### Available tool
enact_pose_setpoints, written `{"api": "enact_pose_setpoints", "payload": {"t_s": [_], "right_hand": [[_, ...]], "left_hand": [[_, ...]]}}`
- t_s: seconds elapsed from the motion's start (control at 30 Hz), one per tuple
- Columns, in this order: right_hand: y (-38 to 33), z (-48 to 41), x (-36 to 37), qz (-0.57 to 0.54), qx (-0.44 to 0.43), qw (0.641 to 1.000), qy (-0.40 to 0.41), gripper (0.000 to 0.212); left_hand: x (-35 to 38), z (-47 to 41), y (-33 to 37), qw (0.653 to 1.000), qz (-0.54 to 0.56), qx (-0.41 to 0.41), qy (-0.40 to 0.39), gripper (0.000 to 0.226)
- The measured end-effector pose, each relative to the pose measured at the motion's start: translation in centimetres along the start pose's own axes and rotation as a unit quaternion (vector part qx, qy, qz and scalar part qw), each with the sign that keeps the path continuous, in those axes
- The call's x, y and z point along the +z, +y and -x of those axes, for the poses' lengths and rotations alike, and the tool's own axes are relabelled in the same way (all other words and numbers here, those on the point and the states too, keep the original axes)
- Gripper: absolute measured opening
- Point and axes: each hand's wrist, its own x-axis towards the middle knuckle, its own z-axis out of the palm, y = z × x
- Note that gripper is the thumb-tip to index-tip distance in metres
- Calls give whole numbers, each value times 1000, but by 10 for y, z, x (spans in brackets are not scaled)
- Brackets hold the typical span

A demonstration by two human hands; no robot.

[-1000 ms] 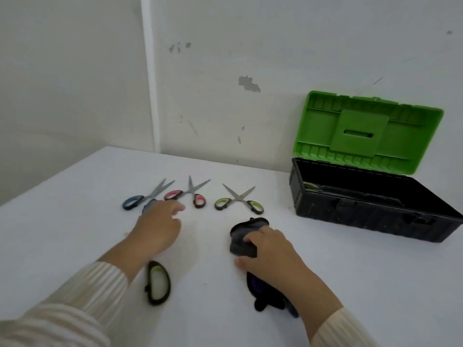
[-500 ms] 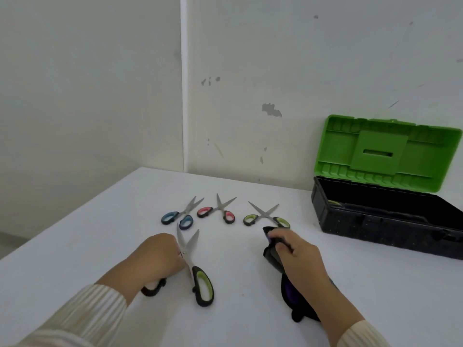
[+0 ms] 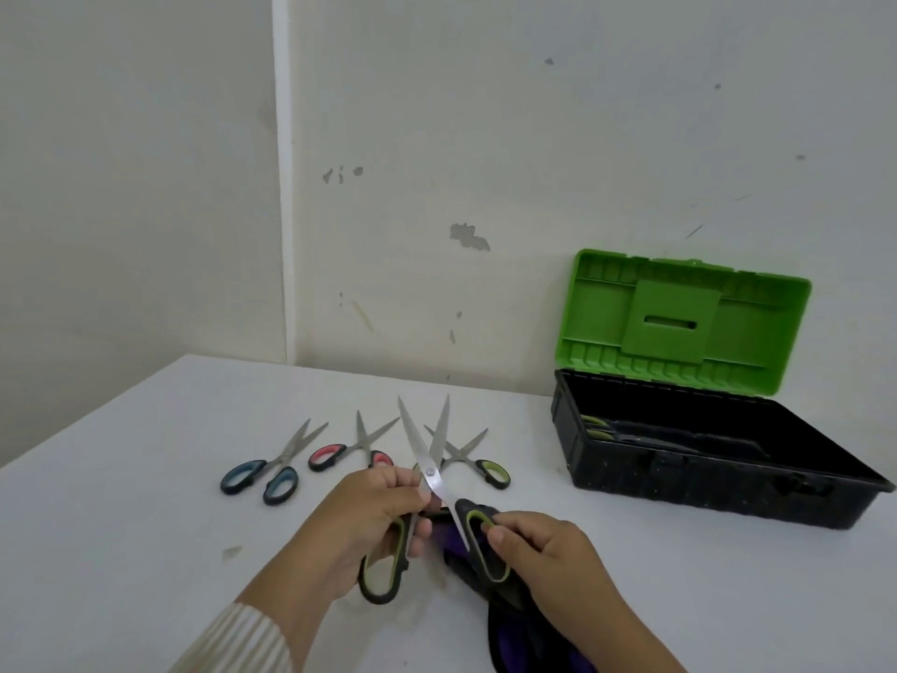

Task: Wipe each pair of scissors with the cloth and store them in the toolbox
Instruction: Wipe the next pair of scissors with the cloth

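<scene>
We look down at a white surface point(image 3: 121, 551) set against a pale, scuffed wall. Both of our hands hold one large pair of scissors point(image 3: 429, 483) with black and lime-green handles, lifted above the surface with its blades spread apart in a V pointing away from us. Our left hand point(image 3: 369, 517) has its grip closed around the left handle loop, thumb and fingers pinching near the pivot screw. Our right hand point(image 3: 548, 551) has its grip closed on the right handle loop, the thumb pressing on its top edge. A cream ribbed sleeve point(image 3: 238, 638) covers the left forearm.

Under and just behind the right hand lies a dark cloth point(image 3: 514, 633) with purple showing, bunched on the surface; we cannot tell whether the right hand is also touching it.

Farther away, three smaller pairs lie in a row on the surface: blue-handled scissors point(image 3: 272, 471) at the left, red-handled scissors point(image 3: 349, 449) in the middle, and green-handled scissors point(image 3: 473, 461) at the right, partly hidden behind the raised blades.

To the right, against the wall, stands a black toolbox point(image 3: 704, 483) with its green lid point(image 3: 684, 323) open and upright. Inside, near its left end, something with lime-green parts is visible, too dark to identify.
</scene>
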Motion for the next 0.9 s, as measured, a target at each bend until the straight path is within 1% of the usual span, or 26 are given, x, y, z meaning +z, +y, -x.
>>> {"api": "enact_pose_setpoints", "payload": {"t_s": [0.1, 0.17, 0.23, 0.27, 0.33, 0.37, 0.4, 0.47, 0.53, 0.6, 0.67, 0.7, 0.77, 0.83, 0.9], "right_hand": [[6, -2, -15, 33, -1, 999, 15, 17], [8, -3, -18, 28, 5, 1000, 2, 16], [9, -3, -17, 7, 14, 1000, 4, 15], [10, -4, -17, -16, 27, 999, 28, 15], [15, -10, -22, -69, 48, 990, 114, 15], [17, -14, -26, -96, 44, 982, 156, 19], [16, -17, -30, -121, 28, 975, 186, 26], [9, -19, -35, -141, -24, 969, 199, 38], [1, -18, -25, -91, -73, 979, 169, 39], [-5, -14, -6, 28, -116, 986, 116, 29], [-4, -10, 15, 140, -168, 973, 76, 13], [0, -10, 21, 173, -191, 964, 65, 11], [7, -14, 24, 194, -208, 956, 67, 16], [11, -18, 21, 192, -187, 958, 103, 13], [12, -19, 22, 195, -178, 956, 130, 13]], "left_hand": [[-3, -4, -6, 998, -42, -17, -47, 19], [-7, -4, -10, 993, -89, -21, -74, 23], [-12, -4, -13, 991, -99, -20, -90, 26], [-14, -5, -14, 991, -88, -23, -97, 24], [-20, -5, -13, 989, -70, -38, -121, 20], [-22, -4, -13, 987, -76, -47, -137, 19], [-22, -4, -12, 983, -88, -53, -151, 20], [-18, -3, -13, 978, -122, -48, -163, 21], [-11, -4, -16, 975, -159, -30, -152, 24], [-2, -5, -19, 974, -174, -17, -142, 26], [3, -7, -21, 975, -175, -5, -135, 26], [4, -7, -22, 975, -179, 1, -133, 25], [6, -6, -22, 973, -190, 13, -132, 28], [8, -5, -22, 972, -195, 25, -132, 36], [10, -5, -23, 971, -194, 32, -133, 33]]}}
